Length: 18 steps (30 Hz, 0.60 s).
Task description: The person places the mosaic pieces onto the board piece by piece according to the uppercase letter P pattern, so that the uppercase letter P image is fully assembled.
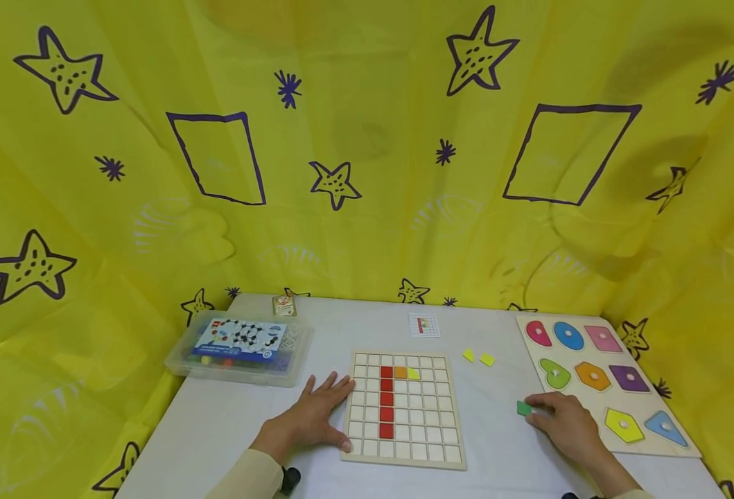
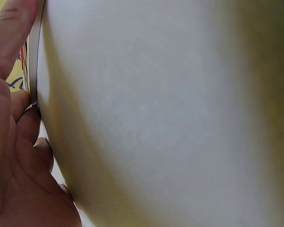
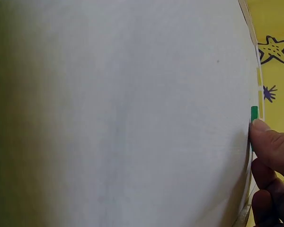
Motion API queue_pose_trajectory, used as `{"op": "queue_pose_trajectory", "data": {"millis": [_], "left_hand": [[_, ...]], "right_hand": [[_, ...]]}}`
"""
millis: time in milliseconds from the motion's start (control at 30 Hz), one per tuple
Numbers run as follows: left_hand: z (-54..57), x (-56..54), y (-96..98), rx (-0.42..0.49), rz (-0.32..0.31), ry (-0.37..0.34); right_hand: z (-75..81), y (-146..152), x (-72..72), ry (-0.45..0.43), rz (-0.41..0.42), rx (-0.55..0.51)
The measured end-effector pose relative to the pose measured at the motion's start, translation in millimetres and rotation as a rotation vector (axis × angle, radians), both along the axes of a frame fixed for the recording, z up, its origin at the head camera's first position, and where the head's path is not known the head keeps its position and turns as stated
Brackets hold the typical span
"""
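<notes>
A wooden grid board [image 1: 404,466] lies flat on the table. Several red tiles [image 1: 387,399] form a column on it, with an orange tile [image 1: 400,373] and a yellow tile [image 1: 413,374] to the right of the column's top. My left hand [image 1: 313,412] rests at the board's left edge with fingers spread and thumb near the lower left corner; in the left wrist view its palm and thumb show. Right of the board, my right hand [image 1: 563,424] pinches a small green tile [image 1: 523,408] between thumb and fingers, at the table surface. The right wrist view shows this green tile [image 3: 254,113] edge-on.
Two loose yellow pieces [image 1: 486,359] lie right of the board. Behind it is a small printed pattern card [image 1: 424,325]. A shape puzzle board [image 1: 585,402] stands at right, a clear plastic box [image 1: 242,374] at left, with a small card [image 1: 284,305] behind. Yellow curtain [image 1: 367,242] surrounds the table.
</notes>
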<state>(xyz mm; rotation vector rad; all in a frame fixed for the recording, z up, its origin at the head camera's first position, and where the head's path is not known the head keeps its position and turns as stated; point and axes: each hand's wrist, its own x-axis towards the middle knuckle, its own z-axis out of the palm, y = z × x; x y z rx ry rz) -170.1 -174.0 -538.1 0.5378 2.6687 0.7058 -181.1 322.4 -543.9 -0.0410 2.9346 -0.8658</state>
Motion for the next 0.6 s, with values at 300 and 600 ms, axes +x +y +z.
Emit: {"op": "queue_pose_trajectory", "data": {"millis": [300, 600], "left_hand": [[-0.8, 0.0, -0.4, 0.003, -0.006, 0.003], [-1.4, -0.4, -0.8, 0.005, -0.006, 0.010]], "right_hand": [[1.1, -5, -0.8, 0.033, -0.008, -0.025], [7.3, -18, -7.2, 0.009, -0.079, -0.203]]}}
